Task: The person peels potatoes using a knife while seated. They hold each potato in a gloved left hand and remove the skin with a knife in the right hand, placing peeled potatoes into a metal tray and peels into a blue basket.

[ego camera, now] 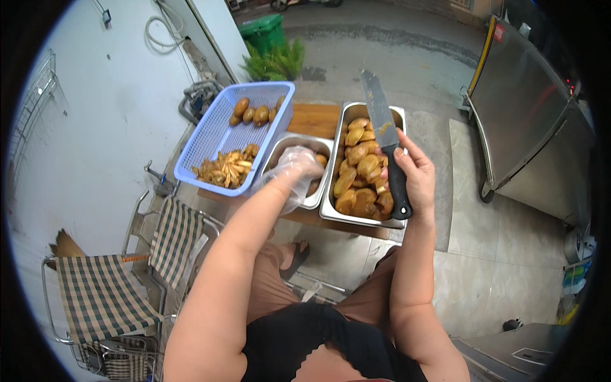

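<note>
My right hand (414, 174) grips the black handle of a wide-bladed kitchen knife (379, 112), its blade pointing away from me with yellowish scraps on it. Beneath the knife stands a deep steel pan (340, 138) with many peeled brown pieces of food (367, 167). In a clear plastic glove, my left hand (300, 164) reaches into a smaller steel pan (312, 204) holding brown round items; its fingers are partly hidden, so its hold cannot be told. Left of it, a blue plastic basket (210, 129) contains unpeeled brown oval items (260, 116) and a heap of peelings (229, 169).
The containers stand on a low wooden table (312, 119). Checkered folding chairs (100, 296) stand at left beside a white wall. A steel cart (520, 114) is at right. Beyond the table are a fern (277, 62) and a green bin (265, 33).
</note>
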`<state>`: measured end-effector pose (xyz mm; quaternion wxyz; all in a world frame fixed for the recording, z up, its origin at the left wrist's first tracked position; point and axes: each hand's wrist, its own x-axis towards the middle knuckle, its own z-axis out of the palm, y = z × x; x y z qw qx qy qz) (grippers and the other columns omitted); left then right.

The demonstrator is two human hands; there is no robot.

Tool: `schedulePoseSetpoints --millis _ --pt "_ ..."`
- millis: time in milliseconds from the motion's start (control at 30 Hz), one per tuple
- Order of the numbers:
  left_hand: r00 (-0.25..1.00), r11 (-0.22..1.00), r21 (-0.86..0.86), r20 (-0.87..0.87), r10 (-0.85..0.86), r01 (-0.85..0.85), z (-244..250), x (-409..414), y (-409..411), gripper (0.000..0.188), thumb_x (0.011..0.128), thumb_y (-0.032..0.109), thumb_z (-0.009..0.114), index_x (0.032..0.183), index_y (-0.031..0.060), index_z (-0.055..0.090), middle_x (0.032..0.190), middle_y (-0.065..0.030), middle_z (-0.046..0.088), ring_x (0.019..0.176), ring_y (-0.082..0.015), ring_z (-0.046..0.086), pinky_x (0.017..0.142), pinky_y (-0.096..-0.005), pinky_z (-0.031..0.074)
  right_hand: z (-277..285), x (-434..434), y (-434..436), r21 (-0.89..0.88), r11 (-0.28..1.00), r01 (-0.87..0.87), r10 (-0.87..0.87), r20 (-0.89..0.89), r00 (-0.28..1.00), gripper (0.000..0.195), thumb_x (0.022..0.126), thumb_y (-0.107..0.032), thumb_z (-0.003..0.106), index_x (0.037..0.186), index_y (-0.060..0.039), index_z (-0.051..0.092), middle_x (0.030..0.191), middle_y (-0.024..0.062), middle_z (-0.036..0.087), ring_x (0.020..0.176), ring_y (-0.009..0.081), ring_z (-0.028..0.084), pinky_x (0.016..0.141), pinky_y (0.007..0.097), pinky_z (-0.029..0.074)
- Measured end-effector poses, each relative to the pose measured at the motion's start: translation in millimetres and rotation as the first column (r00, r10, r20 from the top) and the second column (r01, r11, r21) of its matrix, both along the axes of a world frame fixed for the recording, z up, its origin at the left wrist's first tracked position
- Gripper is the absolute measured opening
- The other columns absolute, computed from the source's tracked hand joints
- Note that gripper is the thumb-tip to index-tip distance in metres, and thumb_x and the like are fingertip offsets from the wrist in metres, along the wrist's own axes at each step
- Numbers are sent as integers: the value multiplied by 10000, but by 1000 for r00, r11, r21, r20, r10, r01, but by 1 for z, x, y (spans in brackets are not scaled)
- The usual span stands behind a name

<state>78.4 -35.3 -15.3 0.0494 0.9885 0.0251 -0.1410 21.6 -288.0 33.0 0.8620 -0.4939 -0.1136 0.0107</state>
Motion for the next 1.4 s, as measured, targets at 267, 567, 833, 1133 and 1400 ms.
schedulePoseSetpoints --millis 267,567,833,1133,1400 --pt "993 995 -78 94 65 -58 -3 -5 -3 415 681 338 660 972 48 719 1075 -179 672 1054 -303 630 914 -370 493 -3 0 -2 14 1000 -20 20 10 1000 426 931 -54 523 1348 10 466 972 187 674 606 143 643 464 224 523" --pt "951 708 -697 131 280 -112 46 -40 -2 339 747 289 716 950 19 691 970 -155 688 972 -249 650 870 -345 496 -4 0 -5 6 1000 4 -4 13 1000 427 930 -48 511 1352 -3 467 985 222 671 605 144 642 465 233 532" --pt "894 -915 -278 -419 -157 -291 27 -46 60 523 921 264 594 1251 -98 412 1142 -255 571 1073 -346 593 937 -476 518 0 -11 20 -59 994 -93 91 -32 995 426 927 -65 550 1345 -17 482 954 133 692 606 124 644 478 219 518" --pt "945 -965 -264 -316 83 -3 34 -76 39 566 1002 398 377 1350 -47 347 1351 -307 389 1236 -500 416 1003 -570 442 -13 -23 61 -138 958 -252 248 -46 968 442 928 -39 545 1362 -28 469 1000 150 676 627 120 628 545 231 525" --pt "953 -999 -8 -301 -30 -34 8 -64 54 453 1014 300 350 1302 -46 398 1307 -238 474 1214 -380 482 1043 -550 404 -15 -37 83 -236 929 -285 295 10 955 450 925 0 519 1370 -5 450 1029 170 667 640 131 628 576 240 530"
